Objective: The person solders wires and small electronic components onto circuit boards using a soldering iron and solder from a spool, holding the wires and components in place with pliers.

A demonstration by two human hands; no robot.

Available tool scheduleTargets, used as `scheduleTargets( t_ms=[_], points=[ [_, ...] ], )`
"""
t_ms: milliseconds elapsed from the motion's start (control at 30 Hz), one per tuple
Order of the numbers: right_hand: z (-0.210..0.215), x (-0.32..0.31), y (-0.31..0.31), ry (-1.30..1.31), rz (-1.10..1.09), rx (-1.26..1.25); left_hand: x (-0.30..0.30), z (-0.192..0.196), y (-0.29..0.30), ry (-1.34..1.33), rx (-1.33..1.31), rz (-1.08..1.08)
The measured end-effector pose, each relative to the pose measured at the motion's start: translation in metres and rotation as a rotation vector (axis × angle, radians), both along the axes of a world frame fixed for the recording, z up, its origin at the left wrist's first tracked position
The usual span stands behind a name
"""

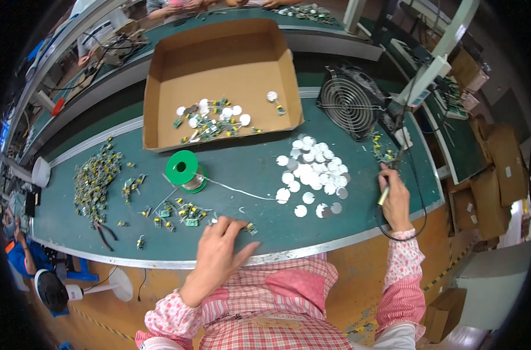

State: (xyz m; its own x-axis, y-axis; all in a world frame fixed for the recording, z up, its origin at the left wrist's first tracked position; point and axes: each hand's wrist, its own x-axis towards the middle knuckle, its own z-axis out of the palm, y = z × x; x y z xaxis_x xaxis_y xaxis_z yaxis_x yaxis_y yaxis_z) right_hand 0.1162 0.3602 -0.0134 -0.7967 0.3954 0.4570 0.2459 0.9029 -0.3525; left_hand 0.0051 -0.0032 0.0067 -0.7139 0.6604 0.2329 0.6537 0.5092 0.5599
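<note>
My left hand (pixel 220 248) rests on the green bench near its front edge, thumb spread away from the fingers. A small green circuit board (pixel 252 229) lies by its fingertips, and more little boards with yellow parts (pixel 189 217) are just beyond. At the right, my right hand (pixel 396 198) is closed around a soldering iron (pixel 384 196), whose black cord loops below the wrist. Its tip is hard to make out near a small pile of boards (pixel 384 153). Between the hands lie many round silvery-white discs (pixel 312 170), and a green solder spool (pixel 183 169) trails wire toward them.
A shallow cardboard box (pixel 218 64) at the back holds discs joined to boards. A black fan with a wire guard (pixel 350 105) stands to its right. A heap of boards (pixel 96 181) and pliers (pixel 104 236) lie at left. Other people's hands show at the far bench.
</note>
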Motion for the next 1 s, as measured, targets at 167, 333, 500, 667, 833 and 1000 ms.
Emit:
scheduleTargets(
  t_ms=[167,333,500,667,833,1000],
  points=[
    [0.012,0.029,-0.044,0.099,-0.015,-0.084,0.0,-0.015,-0.002,-0.062,0.002,-0.003],
    [0.003,0.04,-0.121,0.174,0.051,-0.422,0.003,-0.006,0.011,-0.169,0.096,-0.017],
    [0.004,0.016,-0.182,0.294,0.238,-0.657,0.018,0.002,0.035,-0.497,0.326,-0.094],
    [0.003,0.004,-0.196,0.347,0.178,-0.726,0.026,-0.007,0.044,-0.75,0.485,-0.181],
    [-0.003,0.008,-0.195,0.329,0.155,-0.793,0.031,-0.018,0.047,-1.056,0.629,-0.072],
    [-0.001,0.008,-0.189,0.392,0.066,-1.134,0.024,-0.017,0.042,-1.157,0.64,-0.116]
  ],
)
